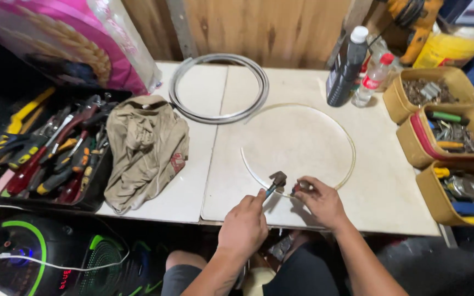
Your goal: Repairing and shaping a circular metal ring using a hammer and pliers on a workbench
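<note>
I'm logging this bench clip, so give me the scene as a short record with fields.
surface: white table
left hand: grips a small blue-handled tool
right hand: pinches a small red-tipped part at the tube
workpiece: clear tube loop, lying flat
left side: tan cloth, tray of hand tools
back: grey coiled hose, dark bottle
right side: tan bins of hardware

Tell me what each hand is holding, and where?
The left hand grips a small tool by its blue handle. The right hand pinches the clear tube near its red-tipped end.
</note>
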